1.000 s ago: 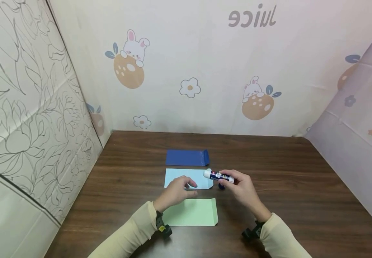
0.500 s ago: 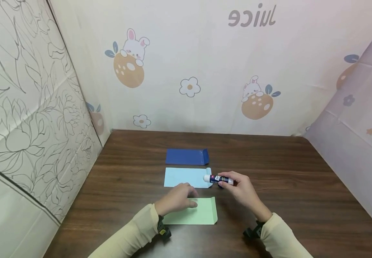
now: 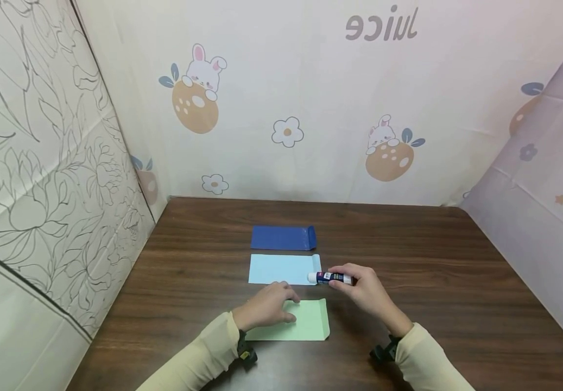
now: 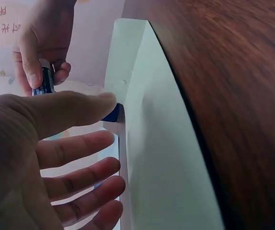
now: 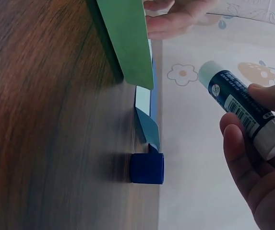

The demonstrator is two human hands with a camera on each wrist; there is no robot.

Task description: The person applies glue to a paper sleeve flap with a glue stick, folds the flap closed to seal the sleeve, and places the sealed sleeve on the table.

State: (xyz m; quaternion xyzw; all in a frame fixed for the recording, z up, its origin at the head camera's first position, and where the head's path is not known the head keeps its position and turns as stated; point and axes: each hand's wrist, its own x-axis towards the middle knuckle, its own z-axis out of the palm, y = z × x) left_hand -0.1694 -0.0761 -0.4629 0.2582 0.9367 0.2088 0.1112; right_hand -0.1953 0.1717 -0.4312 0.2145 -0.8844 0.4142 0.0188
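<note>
My right hand [image 3: 365, 290] grips a glue stick [image 3: 332, 278] between thumb and fingers, its pale uncapped end pointing left over the right end of a light blue envelope [image 3: 280, 268]. Low over a light green envelope [image 3: 308, 321] is my left hand [image 3: 264, 306], fingers spread and loosely bent, fingertips near the envelope's upper edge. That envelope's flap [image 4: 123, 62] shows raised at its end in the left wrist view. Behind the light blue one lies a dark blue envelope [image 3: 279, 238]. The blue glue cap [image 5: 147, 168] stands on the table in the right wrist view.
All of this lies on a dark wooden table [image 3: 432, 282]. A white curtain [image 3: 286, 81] with rabbit and flower prints hangs behind its far edge, and a panel with line-drawn flowers [image 3: 42, 206] stands along the left.
My left hand has come down from the light blue envelope toward the green one. The right hand has lowered slightly with the glue stick, which tilts less now.
</note>
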